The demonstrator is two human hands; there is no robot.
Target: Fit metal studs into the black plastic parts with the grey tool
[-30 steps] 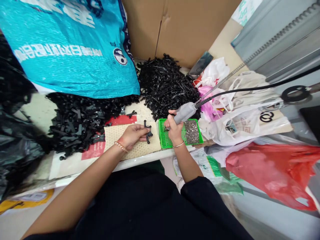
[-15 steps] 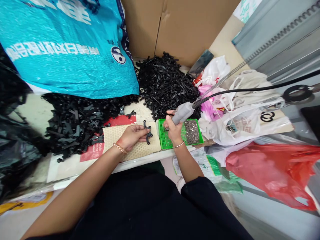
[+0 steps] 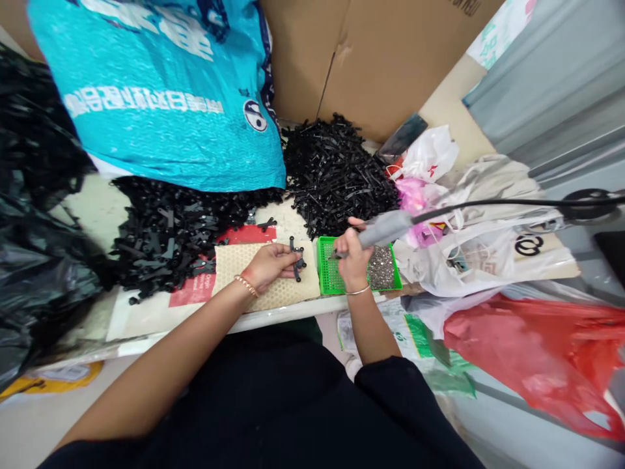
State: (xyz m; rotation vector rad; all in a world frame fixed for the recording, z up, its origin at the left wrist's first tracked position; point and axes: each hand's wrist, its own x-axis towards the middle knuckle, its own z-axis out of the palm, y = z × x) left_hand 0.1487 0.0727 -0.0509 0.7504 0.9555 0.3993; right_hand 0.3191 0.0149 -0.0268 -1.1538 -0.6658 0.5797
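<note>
Left hand (image 3: 267,267): grip pinched, thumb and fingertips on a black forked part (image 3: 297,262), held at the right end of the dimpled mat (image 3: 239,260), near edge of the bench (image 3: 95,202). Can't tell if the part is one piece or several together.

Right hand (image 3: 354,260): grip wrapped round the grey tool (image 3: 385,229), fingers closed. Tool is tilted, tip pointing left over the green tray (image 3: 331,290), black cable (image 3: 478,202) running off its back end to the right. Can't tell if the tip touches anything.

Green tray sits just right of the mat; small metal pieces (image 3: 382,268) fill its right side. Far side of it: the far pile (image 3: 336,172) of black parts, against the cardboard (image 3: 366,65). The left pile (image 3: 161,238), also black parts, spreads left of the mat, partly under the blue bag (image 3: 176,130). White bags (image 3: 493,251) right of the tray, red bag (image 3: 532,332) nearer me.
</note>
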